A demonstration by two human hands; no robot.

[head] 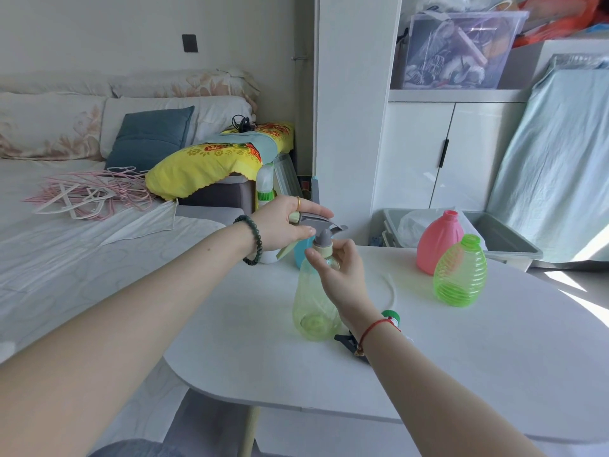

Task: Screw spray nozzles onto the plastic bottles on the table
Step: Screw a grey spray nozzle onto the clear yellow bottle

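A pale green see-through bottle (311, 305) stands upright on the white table (461, 357). A grey spray nozzle (321, 225) sits on its neck. My left hand (283, 224) grips the nozzle's head from the left. My right hand (339, 272) wraps its fingers around the cream collar at the bottle's neck. A bright green ribbed bottle (460, 272) and a pink bottle (440, 240) stand uncapped at the far right of the table. Beside my right wrist lie a green-collared nozzle (391, 316) with a white tube (392, 285) and a dark nozzle part (347, 341).
A blue bottle (301, 250) and a white bottle with a green collar (265, 189) stand behind my left hand. A grey bin (514, 239) sits past the table's far edge. A bed with pink hangers (89, 196) lies to the left; white cabinets (438, 153) stand behind.
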